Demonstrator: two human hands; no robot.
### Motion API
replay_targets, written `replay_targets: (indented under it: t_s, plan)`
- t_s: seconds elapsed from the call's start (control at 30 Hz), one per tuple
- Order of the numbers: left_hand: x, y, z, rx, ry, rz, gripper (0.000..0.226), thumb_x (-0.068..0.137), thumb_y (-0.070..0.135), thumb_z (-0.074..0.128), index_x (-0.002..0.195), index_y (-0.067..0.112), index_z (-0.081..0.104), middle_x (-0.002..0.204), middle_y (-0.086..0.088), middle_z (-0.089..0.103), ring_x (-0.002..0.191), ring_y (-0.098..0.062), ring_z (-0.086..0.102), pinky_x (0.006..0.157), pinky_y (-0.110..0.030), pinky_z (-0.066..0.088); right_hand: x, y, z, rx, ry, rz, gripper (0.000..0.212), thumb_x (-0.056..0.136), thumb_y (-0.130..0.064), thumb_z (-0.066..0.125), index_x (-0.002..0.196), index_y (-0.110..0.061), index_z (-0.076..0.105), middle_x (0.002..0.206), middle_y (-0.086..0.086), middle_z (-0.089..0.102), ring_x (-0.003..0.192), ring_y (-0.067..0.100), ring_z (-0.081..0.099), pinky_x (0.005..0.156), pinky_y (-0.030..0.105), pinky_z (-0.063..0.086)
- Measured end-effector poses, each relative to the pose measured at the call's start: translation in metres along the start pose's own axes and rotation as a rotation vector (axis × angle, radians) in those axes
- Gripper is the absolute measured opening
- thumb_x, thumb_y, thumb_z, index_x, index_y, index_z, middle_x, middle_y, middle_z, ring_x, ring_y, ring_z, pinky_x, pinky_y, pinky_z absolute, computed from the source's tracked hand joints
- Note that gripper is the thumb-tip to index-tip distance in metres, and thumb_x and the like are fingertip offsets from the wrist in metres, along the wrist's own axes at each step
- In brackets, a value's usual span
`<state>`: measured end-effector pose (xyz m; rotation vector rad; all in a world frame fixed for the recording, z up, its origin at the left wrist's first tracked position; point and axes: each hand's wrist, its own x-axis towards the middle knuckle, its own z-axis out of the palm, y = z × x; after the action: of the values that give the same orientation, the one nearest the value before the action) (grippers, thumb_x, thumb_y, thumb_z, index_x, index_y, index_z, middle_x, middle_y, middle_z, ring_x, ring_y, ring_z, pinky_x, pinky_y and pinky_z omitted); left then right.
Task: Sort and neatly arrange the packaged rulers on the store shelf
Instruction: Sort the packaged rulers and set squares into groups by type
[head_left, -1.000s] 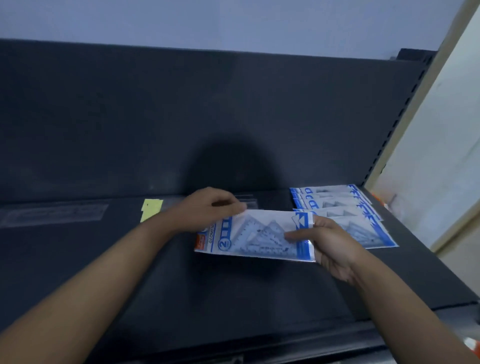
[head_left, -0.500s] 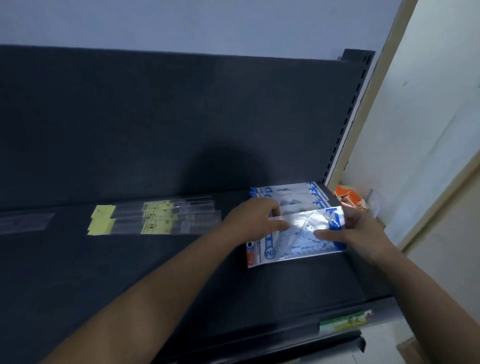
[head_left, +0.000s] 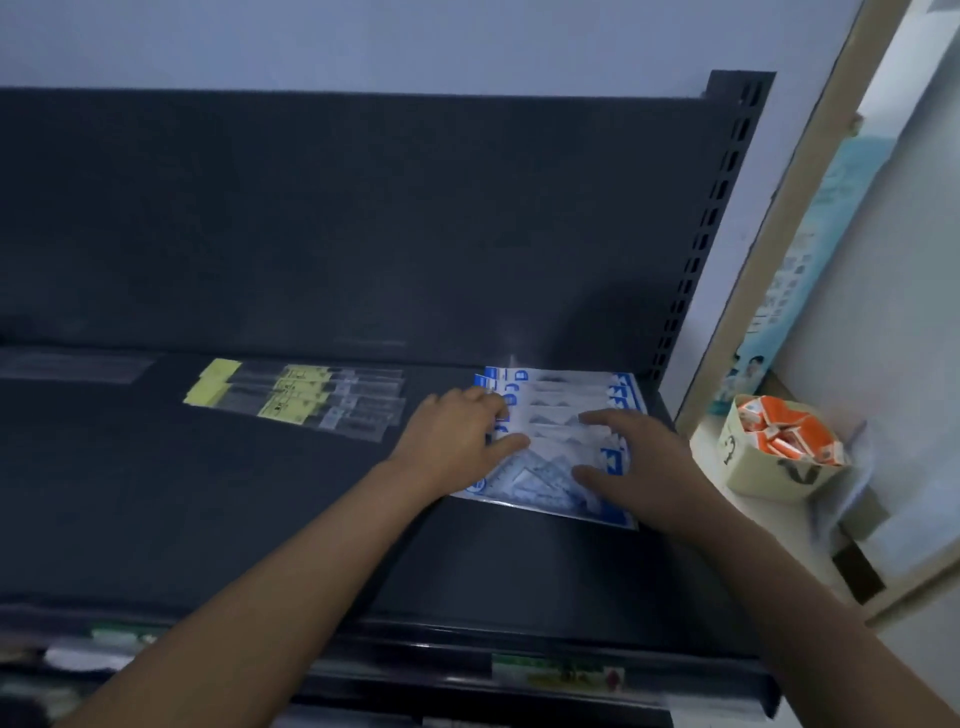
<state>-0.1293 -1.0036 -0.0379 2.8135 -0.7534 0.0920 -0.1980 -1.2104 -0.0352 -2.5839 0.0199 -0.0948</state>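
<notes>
A fanned stack of blue-and-white ruler set packets (head_left: 558, 410) lies at the right end of the dark shelf (head_left: 260, 509). The front packet (head_left: 540, 480) lies flat on the shelf, overlapping the stack. My left hand (head_left: 454, 441) rests on the packets' left edge with fingers spread flat. My right hand (head_left: 639, 465) lies on the front packet's right side, fingers straight and thumb stretched along its lower part. Several clear ruler sleeves with yellow labels (head_left: 301, 400) lie in a row further left on the shelf.
The shelf's dark back panel (head_left: 363, 223) rises behind, with a perforated upright (head_left: 711, 223) at the right. A beige box of orange-and-white packs (head_left: 779, 452) stands on a ledge right of the shelf. Another clear sleeve (head_left: 72, 366) lies at far left. Price labels (head_left: 558, 673) sit along the front rail.
Both hands carried the front packet right and back, then set it down overlapping the stack. They now lie flat on it instead of holding its ends. The view swung right.
</notes>
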Motion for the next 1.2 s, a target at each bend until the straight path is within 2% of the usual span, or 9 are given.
replay_targets:
  t_s: [0.13, 0.27, 0.4, 0.57, 0.77, 0.87, 1.03, 1.1, 1.2]
  plan:
    - [-0.029, -0.016, -0.019, 0.107, 0.066, -0.071, 0.061, 0.090, 0.068, 0.037, 0.126, 0.022, 0.053, 0.124, 0.003, 0.057, 0.115, -0.019, 0.050, 0.100, -0.033, 0.032, 0.012, -0.036, 0.015, -0.059, 0.050, -0.162, 0.050, 0.084, -0.039, 0.065, 0.131, -0.029, 0.049, 0.135, -0.009, 0.051, 0.128, 0.014, 0.043, 0.110, 0.035, 0.025]
    - [-0.075, -0.055, -0.052, 0.219, 0.100, -0.184, 0.072, 0.089, 0.072, 0.029, 0.139, 0.021, 0.042, 0.138, 0.000, 0.050, 0.127, -0.021, 0.043, 0.106, -0.035, 0.027, 0.016, -0.098, 0.040, -0.063, 0.018, -0.330, 0.049, 0.087, -0.037, 0.062, 0.133, -0.027, 0.049, 0.136, -0.008, 0.051, 0.128, 0.015, 0.044, 0.109, 0.033, 0.027]
    - [-0.136, -0.116, -0.087, 0.329, 0.120, -0.318, 0.080, 0.086, 0.076, 0.020, 0.140, 0.019, 0.040, 0.143, -0.001, 0.045, 0.131, -0.022, 0.039, 0.107, -0.036, 0.027, 0.018, -0.180, 0.075, -0.097, -0.014, -0.463, 0.051, 0.089, -0.041, 0.058, 0.136, -0.026, 0.046, 0.138, -0.004, 0.050, 0.127, 0.019, 0.045, 0.106, 0.037, 0.033]
    - [-0.228, -0.216, -0.128, 0.368, 0.129, -0.463, 0.084, 0.083, 0.079, 0.018, 0.142, 0.021, 0.036, 0.144, 0.000, 0.042, 0.133, -0.021, 0.035, 0.107, -0.036, 0.026, 0.005, -0.303, 0.142, -0.014, 0.047, -0.603, 0.048, 0.089, -0.034, 0.062, 0.132, -0.017, 0.052, 0.132, 0.000, 0.056, 0.124, 0.022, 0.049, 0.105, 0.040, 0.034]
    - [-0.339, -0.341, -0.165, 0.406, 0.095, -0.650, 0.087, 0.083, 0.080, 0.017, 0.145, 0.020, 0.030, 0.147, -0.001, 0.038, 0.135, -0.022, 0.032, 0.106, -0.037, 0.025, -0.004, -0.451, 0.229, 0.069, -0.003, -0.687, 0.047, 0.091, -0.040, 0.055, 0.135, -0.025, 0.047, 0.135, -0.009, 0.051, 0.122, 0.014, 0.048, 0.104, 0.033, 0.034]
    - [-0.377, -0.393, -0.179, 0.410, 0.060, -0.708, 0.087, 0.083, 0.080, 0.020, 0.145, 0.020, 0.030, 0.146, -0.001, 0.039, 0.135, -0.023, 0.032, 0.107, -0.038, 0.026, -0.008, -0.507, 0.263, 0.113, -0.071, -0.710, 0.045, 0.090, -0.037, 0.059, 0.132, -0.022, 0.050, 0.131, -0.006, 0.054, 0.120, 0.014, 0.050, 0.102, 0.034, 0.038]
    - [-0.407, -0.474, -0.192, 0.398, 0.014, -0.780, 0.087, 0.083, 0.080, 0.023, 0.146, 0.020, 0.029, 0.148, -0.002, 0.038, 0.137, -0.023, 0.030, 0.109, -0.040, 0.025, 0.011, -0.567, 0.311, 0.143, -0.152, -0.695, 0.042, 0.089, -0.034, 0.063, 0.128, -0.021, 0.055, 0.120, -0.004, 0.060, 0.106, 0.014, 0.058, 0.088, 0.028, 0.046]
    - [-0.409, -0.504, -0.192, 0.386, -0.006, -0.802, 0.086, 0.084, 0.079, 0.024, 0.146, 0.019, 0.031, 0.148, -0.002, 0.038, 0.137, -0.024, 0.031, 0.109, -0.040, 0.026, 0.027, -0.587, 0.332, 0.097, -0.217, -0.697, 0.043, 0.089, -0.036, 0.062, 0.130, -0.024, 0.053, 0.123, -0.005, 0.059, 0.104, 0.014, 0.059, 0.088, 0.029, 0.047]
    - [-0.406, -0.549, -0.193, 0.377, -0.031, -0.817, 0.084, 0.085, 0.078, 0.025, 0.145, 0.020, 0.032, 0.149, -0.002, 0.037, 0.137, -0.024, 0.030, 0.109, -0.041, 0.025, 0.058, -0.618, 0.364, 0.056, -0.278, -0.711, 0.045, 0.090, -0.038, 0.060, 0.132, -0.025, 0.051, 0.132, -0.007, 0.054, 0.115, 0.012, 0.053, 0.093, 0.026, 0.043]
